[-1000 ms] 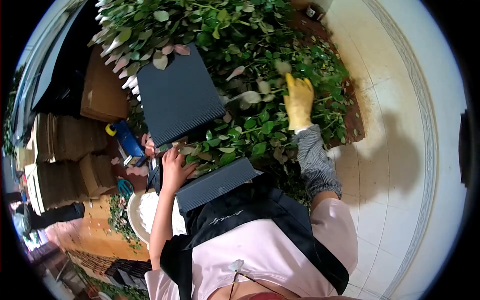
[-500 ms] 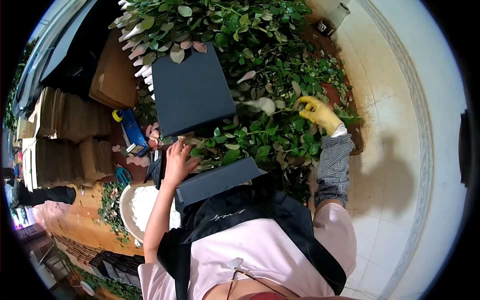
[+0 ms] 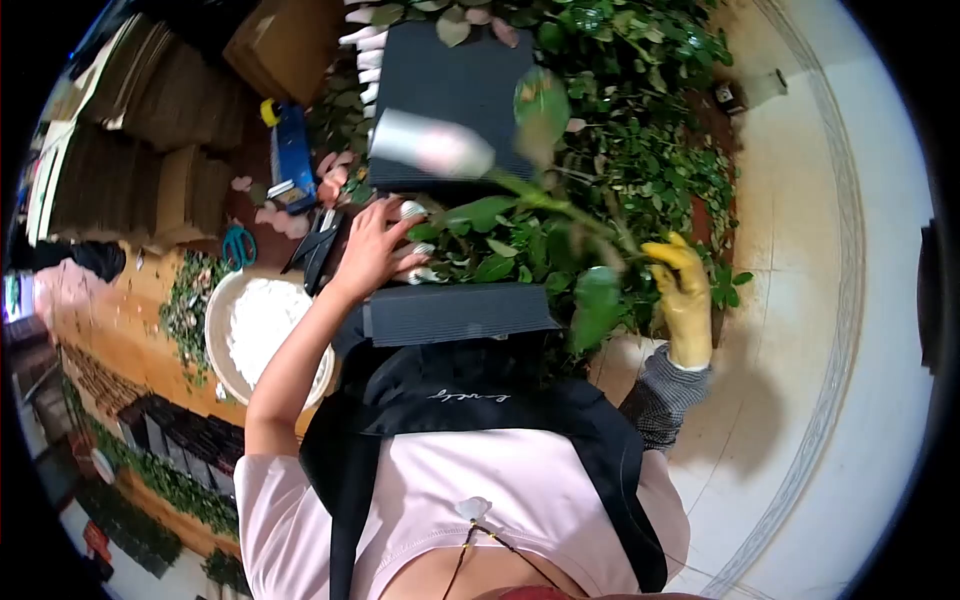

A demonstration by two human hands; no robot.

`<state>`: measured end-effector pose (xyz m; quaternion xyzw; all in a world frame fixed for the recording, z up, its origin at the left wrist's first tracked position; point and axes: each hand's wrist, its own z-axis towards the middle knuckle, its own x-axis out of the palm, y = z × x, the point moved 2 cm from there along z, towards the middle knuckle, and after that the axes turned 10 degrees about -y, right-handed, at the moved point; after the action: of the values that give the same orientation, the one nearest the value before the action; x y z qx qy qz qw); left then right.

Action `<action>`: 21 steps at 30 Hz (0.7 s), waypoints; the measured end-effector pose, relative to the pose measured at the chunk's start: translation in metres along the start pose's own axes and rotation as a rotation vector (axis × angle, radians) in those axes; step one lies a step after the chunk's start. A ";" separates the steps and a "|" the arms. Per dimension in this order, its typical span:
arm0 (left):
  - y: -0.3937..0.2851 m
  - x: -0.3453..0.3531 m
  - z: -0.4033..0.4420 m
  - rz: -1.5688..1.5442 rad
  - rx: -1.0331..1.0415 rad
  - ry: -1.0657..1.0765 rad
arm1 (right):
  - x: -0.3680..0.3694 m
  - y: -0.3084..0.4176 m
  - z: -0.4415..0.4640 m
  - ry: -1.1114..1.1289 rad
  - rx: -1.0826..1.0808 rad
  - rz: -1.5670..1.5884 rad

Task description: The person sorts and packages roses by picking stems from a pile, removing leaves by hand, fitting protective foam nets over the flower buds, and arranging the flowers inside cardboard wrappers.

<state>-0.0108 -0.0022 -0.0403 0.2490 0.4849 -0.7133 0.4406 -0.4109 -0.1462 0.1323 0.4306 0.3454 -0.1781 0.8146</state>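
Note:
My right hand (image 3: 683, 290), in a yellow glove, pinches the lower stem of a rose (image 3: 560, 205). The rose's head is wrapped in a white sleeve (image 3: 430, 146), blurred by motion above a dark corrugated sheet (image 3: 445, 75). My bare left hand (image 3: 378, 250) lies with fingers apart beside a few white-netted rose heads (image 3: 414, 212). Those heads rest between the dark sheet and a folded dark corrugated piece (image 3: 460, 315) near my apron. Leaves hide most of the stems there.
Leafy rose stems (image 3: 640, 130) cover the right of the table. On the left are a basin of white netting (image 3: 270, 325), teal scissors (image 3: 238, 247), a blue tool (image 3: 290, 150) with a yellow part, fallen petals (image 3: 280, 220) and stacked cardboard (image 3: 190, 200).
My right hand has lifted the rose, its sleeved head swinging left and up over the dark sheet. My left hand's fingers have spread beside the netted heads. The camera view has shifted.

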 end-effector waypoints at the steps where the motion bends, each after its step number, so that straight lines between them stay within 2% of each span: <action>1: -0.001 -0.001 0.000 0.039 -0.052 0.058 | 0.020 0.007 0.001 0.012 -0.008 -0.026; 3: 0.000 0.000 -0.001 0.021 -0.085 0.102 | 0.051 -0.015 -0.002 0.074 -0.112 -0.075; 4: -0.004 -0.006 0.003 -0.029 -0.011 -0.024 | 0.066 -0.021 -0.003 0.078 -0.104 -0.097; 6: -0.007 -0.010 0.006 -0.059 -0.066 0.034 | 0.088 -0.029 -0.008 0.080 -0.125 -0.175; 7: -0.003 -0.009 0.006 -0.094 -0.097 0.079 | 0.095 -0.026 -0.009 0.037 -0.214 -0.262; 9: -0.005 -0.011 0.005 -0.081 -0.105 0.072 | 0.109 -0.021 -0.013 -0.005 -0.235 -0.460; 11: -0.006 -0.009 0.005 -0.084 -0.108 0.068 | 0.139 -0.056 -0.032 -0.004 -0.133 -0.436; 12: -0.006 -0.008 0.005 -0.093 -0.081 0.034 | 0.158 -0.095 -0.052 -0.110 -0.211 -0.442; 13: -0.006 -0.007 0.004 -0.103 -0.061 -0.004 | 0.171 -0.092 -0.053 -0.219 -0.287 -0.453; 14: -0.005 -0.010 0.002 -0.109 -0.030 -0.044 | 0.157 -0.098 -0.048 -0.022 -0.162 -0.487; 15: -0.002 -0.019 0.001 -0.113 -0.046 -0.047 | 0.143 -0.068 -0.026 0.176 -0.035 -0.518; 16: -0.001 -0.032 -0.005 -0.157 -0.126 -0.073 | 0.134 -0.062 -0.020 0.165 0.136 -0.349; 17: 0.003 -0.040 -0.012 -0.201 -0.206 -0.104 | 0.116 -0.039 -0.010 0.239 0.096 -0.338; 19: 0.023 -0.046 -0.042 -0.401 -0.508 -0.151 | 0.086 -0.023 0.007 0.455 -0.060 -0.456; 20: 0.019 -0.057 -0.044 -0.546 -0.741 -0.137 | 0.086 0.017 0.029 0.531 -0.086 -0.333; 21: 0.020 -0.056 -0.052 -0.548 -0.867 -0.120 | 0.098 0.066 0.049 0.600 -0.107 -0.203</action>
<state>0.0303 0.0642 -0.0269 -0.1340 0.7571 -0.5492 0.3275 -0.2838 -0.1488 0.1197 0.3837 0.6201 -0.1051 0.6762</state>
